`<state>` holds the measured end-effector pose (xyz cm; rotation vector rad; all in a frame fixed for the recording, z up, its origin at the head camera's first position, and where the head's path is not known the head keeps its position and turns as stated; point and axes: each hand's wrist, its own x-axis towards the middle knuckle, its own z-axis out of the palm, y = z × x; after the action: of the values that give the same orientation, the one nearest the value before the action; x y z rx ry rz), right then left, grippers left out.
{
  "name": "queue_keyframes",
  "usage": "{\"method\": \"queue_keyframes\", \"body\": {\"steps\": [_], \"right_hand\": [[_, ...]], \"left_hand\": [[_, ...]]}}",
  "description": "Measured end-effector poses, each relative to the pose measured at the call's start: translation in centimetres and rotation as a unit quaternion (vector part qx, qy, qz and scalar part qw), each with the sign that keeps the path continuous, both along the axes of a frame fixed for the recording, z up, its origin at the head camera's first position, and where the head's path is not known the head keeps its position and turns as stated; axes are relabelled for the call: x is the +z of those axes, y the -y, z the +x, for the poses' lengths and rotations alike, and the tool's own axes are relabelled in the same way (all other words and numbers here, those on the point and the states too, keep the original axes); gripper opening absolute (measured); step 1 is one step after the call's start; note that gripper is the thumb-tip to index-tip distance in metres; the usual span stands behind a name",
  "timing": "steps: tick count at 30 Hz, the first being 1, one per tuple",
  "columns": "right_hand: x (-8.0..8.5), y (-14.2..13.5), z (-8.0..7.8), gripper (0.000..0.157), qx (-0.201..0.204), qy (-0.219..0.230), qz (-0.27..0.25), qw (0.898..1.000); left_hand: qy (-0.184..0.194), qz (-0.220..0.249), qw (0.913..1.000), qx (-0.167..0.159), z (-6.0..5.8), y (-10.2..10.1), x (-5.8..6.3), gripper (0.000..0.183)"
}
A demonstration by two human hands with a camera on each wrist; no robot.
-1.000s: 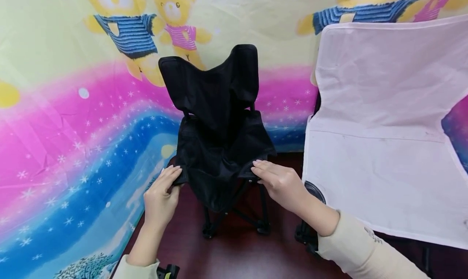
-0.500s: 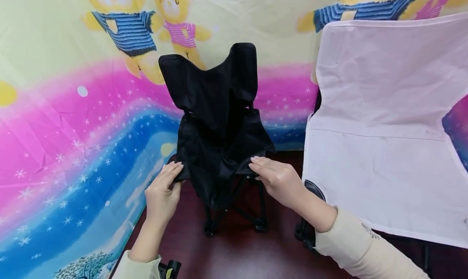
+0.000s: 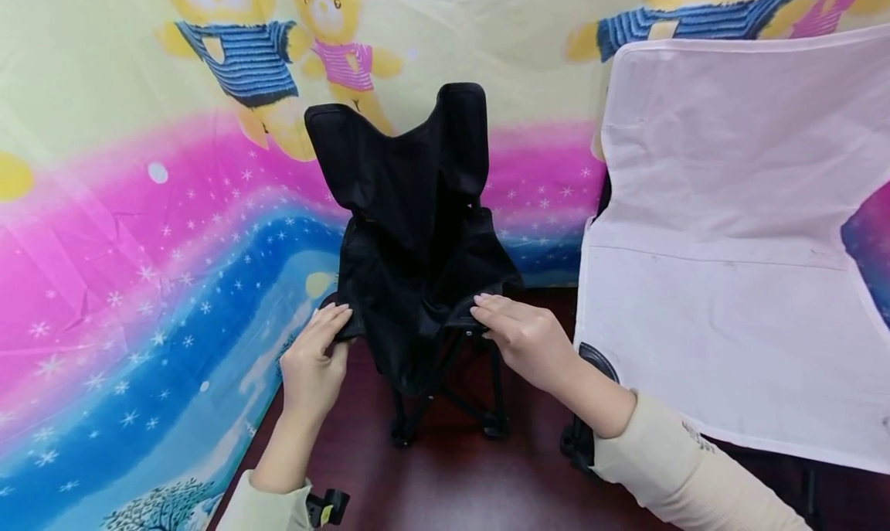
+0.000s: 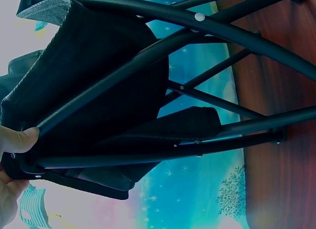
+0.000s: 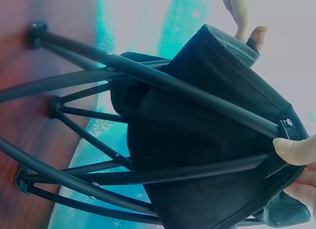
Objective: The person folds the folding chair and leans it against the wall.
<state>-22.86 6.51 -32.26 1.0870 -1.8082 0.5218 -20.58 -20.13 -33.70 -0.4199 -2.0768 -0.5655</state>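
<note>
A small black folding chair (image 3: 403,245) stands partly spread, its fabric seat sagging in a fold between the front corners. My left hand (image 3: 313,369) grips the front left seat corner, and in the left wrist view its thumb (image 4: 22,140) presses beside the ends of the black tubes. At the front right corner my right hand (image 3: 531,345) pinches the fabric and frame, fingers on top. The right wrist view has that thumb (image 5: 296,150) below a rivet. Crossed legs (image 5: 197,98) under the seat reach down to the dark red surface. Hidden fingers lie behind the corners.
A larger white chair (image 3: 716,322) stands close on the right, with a black ring (image 3: 599,361) at its side. Behind both hangs a printed bear backdrop (image 3: 236,59). The dark red wooden surface (image 3: 459,485) lies underneath. A black device (image 3: 327,508) sits at the left wrist.
Both hands have shifted slightly inward and upward with the seat corners. The front of the black seat is a little narrower, and its sagging fold sits slightly higher in the head view.
</note>
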Motion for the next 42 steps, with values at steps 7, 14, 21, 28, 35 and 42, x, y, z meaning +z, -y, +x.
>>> {"method": "queue_keyframes", "body": {"steps": [7,14,21,28,35,42], "right_hand": [[0.1,0.2,-0.1,0.033,-0.004,-0.003,-0.004,1.000],[0.2,0.4,-0.2,0.032,-0.006,-0.006,-0.004,1.000],[0.4,0.6,-0.1,0.032,-0.008,-0.006,-0.004,1.000],[0.5,0.8,-0.1,0.032,-0.007,0.000,-0.003,1.000],[0.6,0.9,-0.2,0.031,-0.004,0.000,0.000,1.000],[0.7,1.1,-0.3,0.032,-0.005,-0.001,0.000,1.000]], "left_hand": [[0.001,0.007,1.0000,-0.001,-0.1,-0.2,0.0,0.028],[-0.001,0.000,1.0000,-0.003,-0.3,-0.2,0.2,0.029],[0.007,0.000,1.0000,0.003,-0.3,-0.4,0.4,0.026],[-0.003,0.010,0.9999,-0.003,-0.4,-0.7,0.4,0.027],[0.003,0.011,0.9999,-0.008,-0.3,-1.0,0.6,0.025],[-0.006,0.013,0.9998,-0.013,-0.3,-1.3,0.8,0.024]]}}
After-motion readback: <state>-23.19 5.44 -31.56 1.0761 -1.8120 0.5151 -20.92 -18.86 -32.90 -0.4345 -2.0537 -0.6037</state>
